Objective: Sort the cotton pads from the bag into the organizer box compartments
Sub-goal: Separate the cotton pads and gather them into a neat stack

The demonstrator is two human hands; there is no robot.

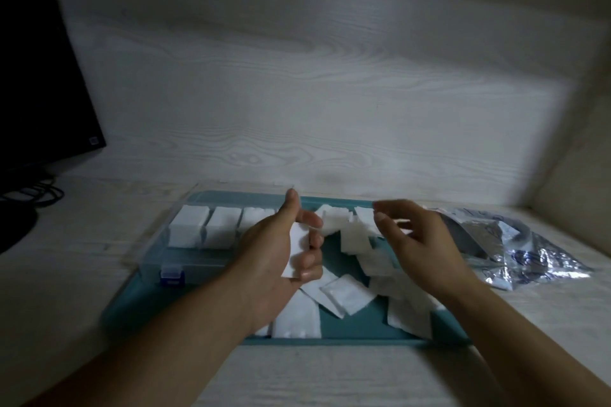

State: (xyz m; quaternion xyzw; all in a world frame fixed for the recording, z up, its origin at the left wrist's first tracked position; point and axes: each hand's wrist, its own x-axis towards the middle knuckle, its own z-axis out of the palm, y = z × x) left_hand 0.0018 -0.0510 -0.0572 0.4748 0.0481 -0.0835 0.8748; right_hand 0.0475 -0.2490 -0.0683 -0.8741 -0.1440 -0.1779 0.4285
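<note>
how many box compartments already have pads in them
3 show as filled: stacks in the organizer box at far left, next right, and a third beside the left hand, which may hide more.

Pale wood-grain desk (99,307) bears teal tray (350,339), bag (529,251) (crinkled).

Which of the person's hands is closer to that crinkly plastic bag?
Right. The right hand hovers just beside the bag; the left hand, holding cotton pads, is farther off.

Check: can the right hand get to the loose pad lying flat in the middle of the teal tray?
Probably yes. The right hand is open and holds nothing, and the loose pad lies uncovered on the teal tray just below it.
</note>
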